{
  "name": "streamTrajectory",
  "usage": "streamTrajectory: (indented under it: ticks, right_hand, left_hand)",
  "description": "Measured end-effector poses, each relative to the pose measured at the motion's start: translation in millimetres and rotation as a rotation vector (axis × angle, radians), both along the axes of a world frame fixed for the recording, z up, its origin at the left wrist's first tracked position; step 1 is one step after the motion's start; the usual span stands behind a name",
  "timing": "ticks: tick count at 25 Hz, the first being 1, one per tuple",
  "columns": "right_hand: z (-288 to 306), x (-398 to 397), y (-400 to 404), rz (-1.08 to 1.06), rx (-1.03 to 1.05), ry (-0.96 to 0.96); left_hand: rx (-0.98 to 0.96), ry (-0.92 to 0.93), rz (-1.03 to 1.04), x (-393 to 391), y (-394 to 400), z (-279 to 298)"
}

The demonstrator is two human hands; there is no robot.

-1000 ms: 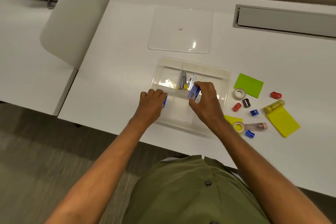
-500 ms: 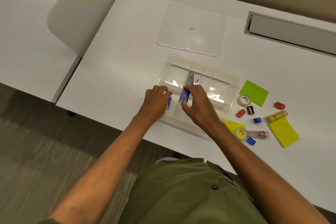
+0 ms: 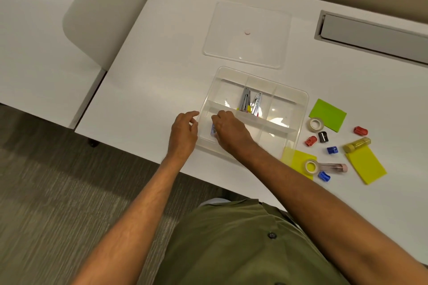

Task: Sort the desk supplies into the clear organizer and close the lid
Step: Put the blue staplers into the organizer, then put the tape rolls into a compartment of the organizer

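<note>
The clear organizer (image 3: pixel 301 102) sits open on the white desk, its lid (image 3: pixel 247 34) lying flat behind it. Metal staplers (image 3: pixel 250 103) lie in its back middle compartment. My right hand (image 3: pixel 229 131) is down in the front-left compartment, fingers curled over a small blue box (image 3: pixel 212 129) that is mostly hidden. My left hand (image 3: pixel 184 133) hovers just outside the organizer's left wall, fingers apart and empty. To the right lie a green pad (image 3: pixel 328 114), two yellow pads (image 3: pixel 366 164), two tape rolls (image 3: pixel 315 124), a yellow tube (image 3: pixel 356 144) and several small sharpeners (image 3: pixel 332 150).
A grey cable flap (image 3: pixel 375 34) is set in the desk at the back right. A white chair back (image 3: pixel 111 7) stands at the left between this desk and another. The desk's front edge runs just below the organizer.
My right hand carried the blue box leftward and down into the front-left compartment. My left hand opened and drew back outside the left wall. The view shifted.
</note>
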State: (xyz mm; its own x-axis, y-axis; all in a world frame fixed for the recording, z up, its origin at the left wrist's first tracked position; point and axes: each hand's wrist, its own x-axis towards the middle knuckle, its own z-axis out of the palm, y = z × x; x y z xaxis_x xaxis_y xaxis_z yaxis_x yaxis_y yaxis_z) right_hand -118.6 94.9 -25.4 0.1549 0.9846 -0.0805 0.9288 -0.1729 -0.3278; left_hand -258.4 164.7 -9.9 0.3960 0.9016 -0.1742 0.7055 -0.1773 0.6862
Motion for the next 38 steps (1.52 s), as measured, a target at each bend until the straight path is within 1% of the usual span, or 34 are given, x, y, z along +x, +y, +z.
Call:
streamTrajectory:
  ticks: [2, 5, 8, 10, 12, 14, 17, 21, 24, 26, 29, 31, 32, 34, 36, 38]
  right_hand:
    - [-1.0, 2.4, 0.9, 0.012, -0.05, -0.043]
    - [-3.0, 4.0, 2.4, 0.032, -0.036, -0.081]
    - [-3.4, 4.1, 1.5, 0.04, -0.043, -0.043]
    - [2.0, 7.1, -5.8, 0.02, 0.004, 0.031]
    - [14.2, 15.6, -21.9, -0.065, 0.111, 0.116]
    - [25.4, 31.6, -44.4, -0.178, 0.219, 0.148]
    - [32.7, 66.9, -84.1, -0.374, 0.34, 0.175]
    - [26.4, 108.3, -140.1, -0.592, 0.368, 0.171]
    - [21.0, 123.8, -181.4, -0.753, 0.349, 0.175]
    - [15.5, 129.0, -207.8, -0.811, 0.309, 0.157]
    - [5.9, 128.6, -234.6, -0.87, 0.132, 0.216]
    - [-0.2, 127.2, -242.2, -0.841, 0.008, 0.151]
    - [-3.2, 127.1, -245.0, -0.8, -0.042, 0.1]
    - [-7.6, 125.3, -243.3, -0.701, -0.109, 0.051]
    - [-9.8, 125.2, -245.6, -0.668, -0.155, 0.046]
    - [-12.8, 123.8, -246.4, -0.663, -0.153, 0.037]
  left_hand:
    - [0.002, 0.002, 0.001, 1.2, -1.0, -1.5]
    - [0.013, 0.012, 0.006, 3.2, 0.3, -3.1]
    - [0.026, 0.011, -0.01, 2.3, -0.4, -2.3]
    - [0.052, 0.017, -0.028, 2.1, -2.5, -1.3]
    - [0.142, 0.074, -0.067, 4.7, -7.0, -1.6]
    - [0.237, 0.117, -0.125, 14.1, -13.3, 0.2]
    - [0.298, 0.093, -0.252, 45.5, -30.2, 4.5]
    - [0.336, 0.019, -0.447, 100.2, -68.7, 7.2]
    - [0.346, -0.033, -0.611, 141.1, -95.1, 12.9]
    - [0.368, -0.045, -0.714, 168.1, -109.1, 16.9]
    - [0.395, -0.057, -0.832, 208.4, -123.2, 16.1]
    - [0.429, -0.028, -0.921, 235.8, -126.9, 10.5]
    - [0.462, 0.007, -0.966, 250.4, -127.1, 5.8]
    - [0.528, 0.136, -1.027, 272.0, -119.3, -3.9]
    - [0.57, 0.292, -1.107, 289.9, -117.8, -8.6]
    - [0.605, 0.447, -1.18, 300.3, -118.9, -9.4]
